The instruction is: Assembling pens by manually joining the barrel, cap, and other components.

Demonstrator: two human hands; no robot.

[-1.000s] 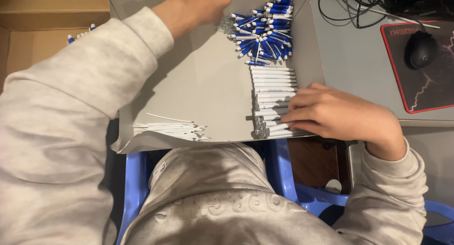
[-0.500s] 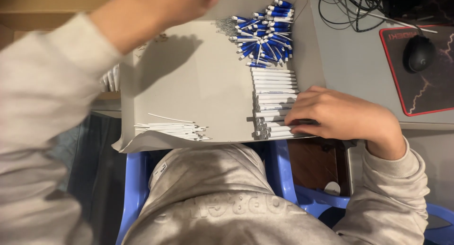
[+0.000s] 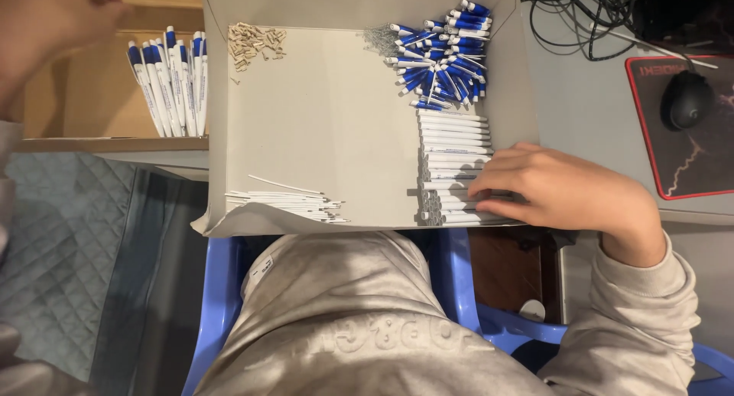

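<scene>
Head view: the right hand [image 3: 562, 193] lies flat, fingers extended leftward, fingertips [image 3: 485, 191] resting on the near end of the white pen barrels [image 3: 453, 155]; nothing is pinched. Barrels run left-right, stacked near to far on the grey cardboard tray [image 3: 336, 128]. The left hand [image 3: 53, 21], far left and blurred, hovers above the assembled pens [image 3: 170, 79]; its grip cannot be determined.

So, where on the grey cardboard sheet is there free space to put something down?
The wide middle of the grey cardboard sheet is bare, bordered by the small tan pieces above, the thin white refills below and the white barrels on the right. The right edge is crowded: blue parts, springs, and the right hand on the barrels.
</scene>
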